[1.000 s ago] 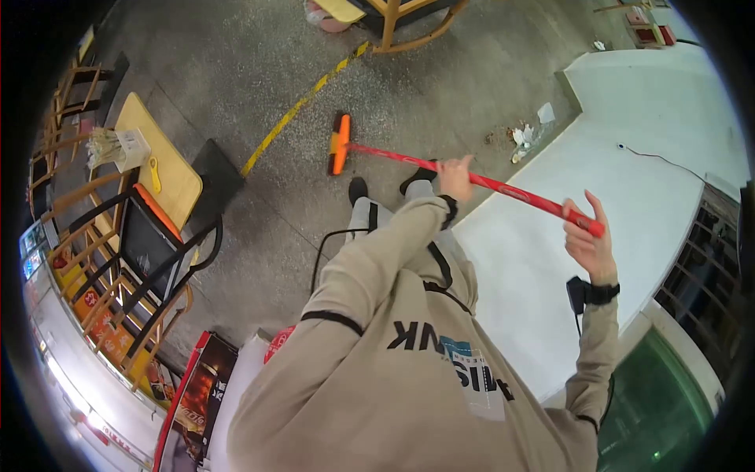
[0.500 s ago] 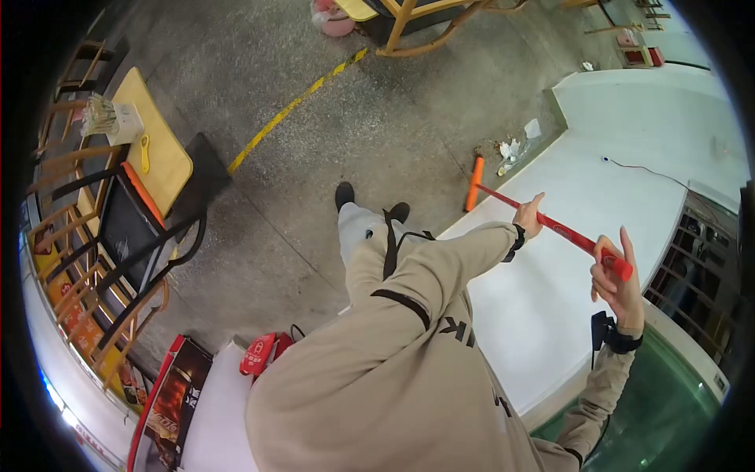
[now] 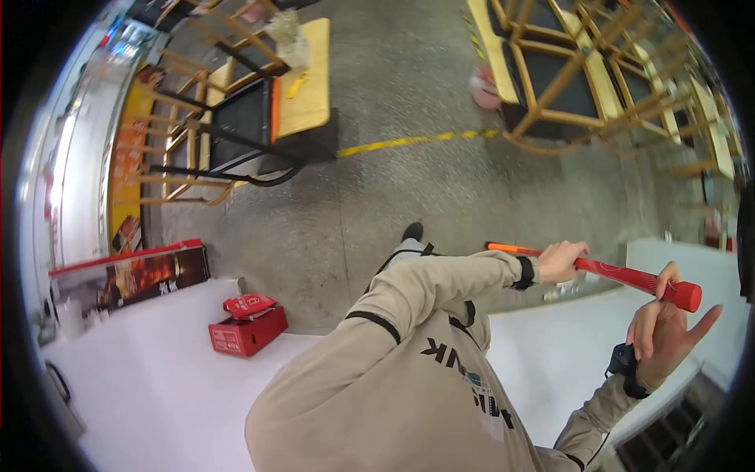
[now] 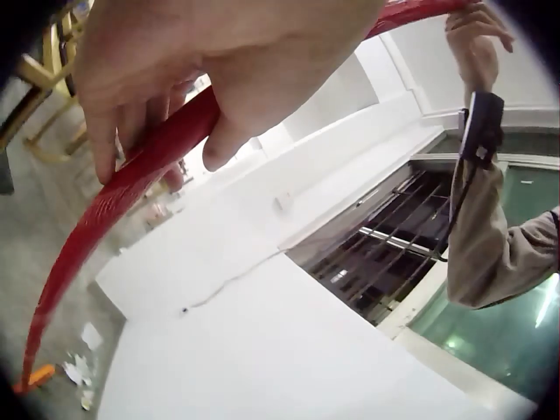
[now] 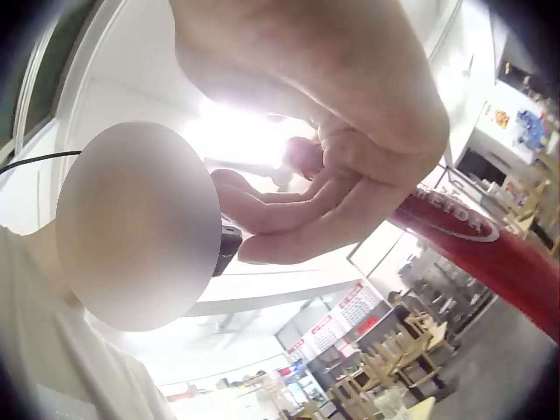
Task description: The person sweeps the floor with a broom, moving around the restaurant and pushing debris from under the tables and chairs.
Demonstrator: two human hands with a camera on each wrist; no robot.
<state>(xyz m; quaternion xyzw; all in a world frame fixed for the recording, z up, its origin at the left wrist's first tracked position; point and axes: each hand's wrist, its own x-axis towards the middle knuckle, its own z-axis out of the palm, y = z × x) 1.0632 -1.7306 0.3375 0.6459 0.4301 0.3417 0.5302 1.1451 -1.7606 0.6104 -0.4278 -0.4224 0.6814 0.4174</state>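
A broom with a red handle slants across in front of me in the head view. My left hand grips the handle partway down, its fingers wrapped round the red handle in the left wrist view. At the upper end, my right hand holds it with curled fingers, one finger sticking out. The right wrist view shows those fingers bent at the red handle near its end. The broom's orange head is low at the floor, partly hidden behind my left hand; in the left wrist view the orange head lies near white litter.
A white low wall runs beside me. Tables with upturned chairs stand at the upper right, and another table with chairs at the upper left. A red box sits on a white surface. Yellow tape crosses the floor.
The broom head swung from in front of my feet to the right, toward the wall and litter. My view has turned left, bringing the red box and more chairs into sight.
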